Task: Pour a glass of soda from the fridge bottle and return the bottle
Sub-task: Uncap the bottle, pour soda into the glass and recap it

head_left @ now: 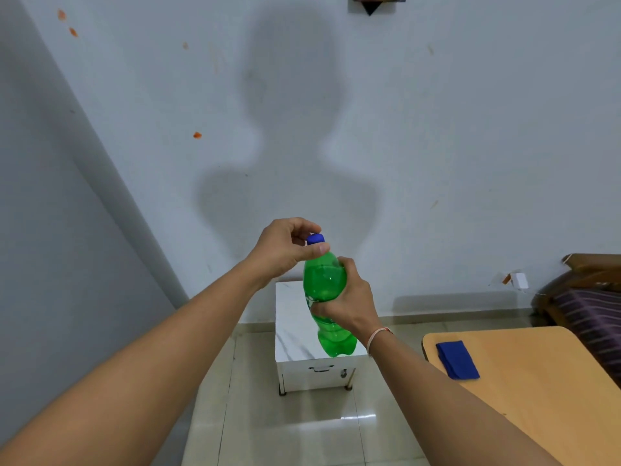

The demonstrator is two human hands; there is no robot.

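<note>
A home room: plain painted wall (437, 129), tiled floor (285, 432), wooden table (537, 381) lower right, bed (591, 307) at right edge.

Pale wall (470, 129) with orange smudges, glossy tiled floor (302, 432). Small white cabinet (295, 334) sits against it; wooden desk (537, 381) right of the cabinet, blue cloth (457, 359) on top.

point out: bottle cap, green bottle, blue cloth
bottle cap (316, 238), head view, on the blue cap's side.
green bottle (323, 280), head view, on the upper body above the gripping fingers.
blue cloth (457, 359), head view, middle of the folded cloth.
</note>
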